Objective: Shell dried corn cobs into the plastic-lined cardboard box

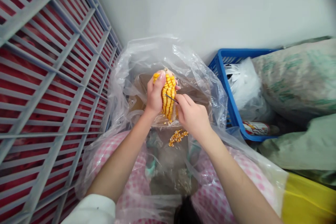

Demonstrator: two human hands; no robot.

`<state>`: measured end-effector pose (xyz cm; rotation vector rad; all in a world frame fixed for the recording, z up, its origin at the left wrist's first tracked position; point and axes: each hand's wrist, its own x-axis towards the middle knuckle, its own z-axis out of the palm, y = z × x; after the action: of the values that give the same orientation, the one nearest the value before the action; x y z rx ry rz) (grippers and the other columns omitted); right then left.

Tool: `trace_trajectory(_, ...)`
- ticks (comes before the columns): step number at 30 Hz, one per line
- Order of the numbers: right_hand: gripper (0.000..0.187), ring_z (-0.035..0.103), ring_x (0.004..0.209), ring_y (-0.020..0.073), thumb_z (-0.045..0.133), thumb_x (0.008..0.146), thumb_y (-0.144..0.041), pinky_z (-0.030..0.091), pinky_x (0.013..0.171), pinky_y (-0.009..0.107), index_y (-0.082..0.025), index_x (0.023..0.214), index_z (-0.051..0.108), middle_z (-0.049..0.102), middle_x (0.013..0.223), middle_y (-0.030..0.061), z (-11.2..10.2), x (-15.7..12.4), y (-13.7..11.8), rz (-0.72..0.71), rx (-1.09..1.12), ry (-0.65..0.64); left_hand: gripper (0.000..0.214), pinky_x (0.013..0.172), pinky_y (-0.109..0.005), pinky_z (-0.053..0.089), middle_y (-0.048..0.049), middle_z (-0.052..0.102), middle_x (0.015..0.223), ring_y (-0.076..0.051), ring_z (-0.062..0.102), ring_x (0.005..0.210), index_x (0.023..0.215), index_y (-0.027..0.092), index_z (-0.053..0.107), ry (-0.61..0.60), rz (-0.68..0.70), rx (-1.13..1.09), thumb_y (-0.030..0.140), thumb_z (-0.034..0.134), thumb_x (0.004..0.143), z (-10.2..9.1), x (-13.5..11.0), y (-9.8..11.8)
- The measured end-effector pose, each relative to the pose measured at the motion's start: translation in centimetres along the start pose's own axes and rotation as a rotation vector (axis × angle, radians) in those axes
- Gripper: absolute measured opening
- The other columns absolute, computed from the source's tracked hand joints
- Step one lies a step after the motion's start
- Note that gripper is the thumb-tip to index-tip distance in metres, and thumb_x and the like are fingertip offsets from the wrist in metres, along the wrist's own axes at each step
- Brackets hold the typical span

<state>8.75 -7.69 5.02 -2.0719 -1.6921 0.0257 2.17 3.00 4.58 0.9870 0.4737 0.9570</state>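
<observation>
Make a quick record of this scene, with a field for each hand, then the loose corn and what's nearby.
Left hand: holding corn cob
Right hand: holding thin metal pick against the cob
Loose kernels: below the cob, in clear plastic bag
Right side: blue basket
Left side: gray rack
</observation>
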Motion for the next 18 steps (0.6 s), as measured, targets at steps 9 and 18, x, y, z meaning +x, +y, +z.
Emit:
trace_trajectory(9,0.017,0.044,0.058,0.008,0.043,0.083,-0.034,0.033,0.054,0.02,-0.02,0.078,0.05,0.05,0.066,-0.0031,-0.4,-1.3,-0.4,0.385,0.942,-0.023,0.043,0.059,-0.029,0.047,-0.0031,0.059,0.069,-0.017,0.06,0.064,0.082,0.019,0.058,-0.11,0.065,-0.017,0.057,0.057,0.063,0.6,-1.1,-0.3)
trace_trajectory(18,0.021,0.019,0.036,0.0021,0.055,0.071,-0.038,0.011,0.036,0.021,-0.018,0.069,0.051,0.04,0.054,-0.0074,-1.6,-1.2,1.7,0.781,1.355,0.029,0.044,0.057,-0.026,0.047,-0.0005,0.058,0.064,-0.013,0.059,0.057,0.078,0.017,0.058,-0.051,0.108,-0.122,0.059,0.053,0.063,0.1,-0.5,1.1)
